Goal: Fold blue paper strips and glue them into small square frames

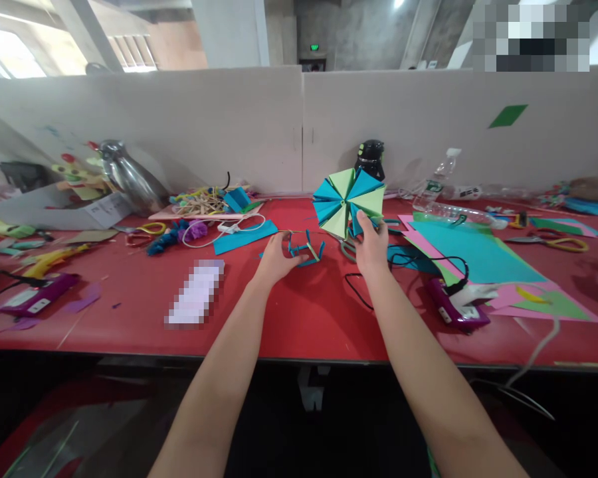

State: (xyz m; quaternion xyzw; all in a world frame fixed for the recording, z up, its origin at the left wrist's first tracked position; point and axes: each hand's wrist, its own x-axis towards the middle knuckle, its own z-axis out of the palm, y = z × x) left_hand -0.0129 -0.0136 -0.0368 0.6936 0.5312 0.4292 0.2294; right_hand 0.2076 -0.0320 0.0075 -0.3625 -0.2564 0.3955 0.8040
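Observation:
My right hand is closed on the lower right edge of a round folded-paper pinwheel, its segments alternating blue and light green. The pinwheel is raised off the table and faces me. Lower and to the left, my left hand curves round a small frame of folded blue paper strips, its thumb and fingers against the left part. Part of that frame is hidden by the fingers. Behind my right hand lies a pair of scissors, partly covered.
Blue, pink and green paper sheets spread to the right, near yellow-handled scissors and a purple power strip with cables. A phone lies left of my left hand. Plastic bottles and a steel flask are towards the white partition.

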